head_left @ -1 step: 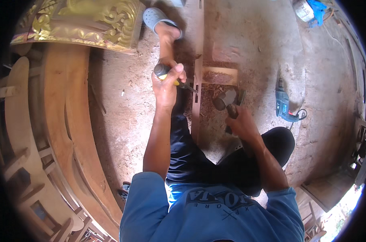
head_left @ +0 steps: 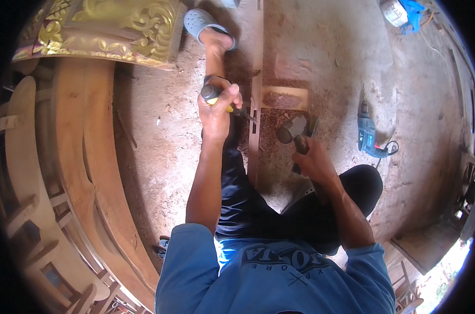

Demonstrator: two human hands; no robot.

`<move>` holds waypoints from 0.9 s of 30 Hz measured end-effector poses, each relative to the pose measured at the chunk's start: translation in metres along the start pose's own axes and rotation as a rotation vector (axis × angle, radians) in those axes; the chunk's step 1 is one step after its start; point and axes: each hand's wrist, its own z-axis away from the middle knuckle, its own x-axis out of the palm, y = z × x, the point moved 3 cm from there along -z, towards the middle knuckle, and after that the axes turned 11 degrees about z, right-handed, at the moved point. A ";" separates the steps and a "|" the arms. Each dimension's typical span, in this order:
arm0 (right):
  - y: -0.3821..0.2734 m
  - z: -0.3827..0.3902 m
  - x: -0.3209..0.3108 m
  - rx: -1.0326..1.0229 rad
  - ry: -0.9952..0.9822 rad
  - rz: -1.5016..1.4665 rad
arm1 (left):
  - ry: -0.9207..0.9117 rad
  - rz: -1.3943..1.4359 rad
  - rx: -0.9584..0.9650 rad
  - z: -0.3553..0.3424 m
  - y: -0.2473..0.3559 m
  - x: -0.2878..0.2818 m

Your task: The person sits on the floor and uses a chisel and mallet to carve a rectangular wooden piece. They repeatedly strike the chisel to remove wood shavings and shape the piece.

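Observation:
My left hand (head_left: 216, 115) is closed round the black and yellow handle of a chisel (head_left: 211, 94). The chisel's blade slants down to the right, and its tip meets a slot in a long narrow wooden board (head_left: 256, 94) in front of me. To the right of the board, my right hand (head_left: 316, 159) grips a mallet (head_left: 293, 129) by its handle. The mallet's thick head is raised a short way from the board, apart from the chisel. My fingers partly hide both handles.
A blue power drill (head_left: 369, 136) lies on the floor to the right. Beyond the mallet sits a small wood block (head_left: 285, 98) among shavings. Thick planks (head_left: 77, 131) and chair-like wooden frames (head_left: 28, 141) line the left, below a gold carved panel (head_left: 112, 31). A white bucket (head_left: 394, 13) stands far right.
Both hands keep their grips and have barely moved. The view has shifted very slightly; the chisel still rests at the board's slot.

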 end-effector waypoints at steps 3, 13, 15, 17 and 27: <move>-0.001 -0.007 -0.002 0.027 -0.014 0.059 | -0.018 -0.067 -0.041 0.000 -0.017 -0.007; 0.000 0.005 0.001 -0.028 -0.009 0.000 | -0.064 0.028 0.023 0.040 -0.025 -0.035; 0.002 0.010 0.001 -0.021 -0.020 -0.029 | -0.104 0.016 0.046 0.054 -0.021 -0.036; -0.002 0.015 0.000 -0.105 0.038 0.007 | -0.203 -0.037 0.119 0.066 -0.015 -0.029; -0.083 0.105 -0.064 -0.223 0.222 -0.087 | -0.391 -0.604 -0.034 0.063 -0.041 0.021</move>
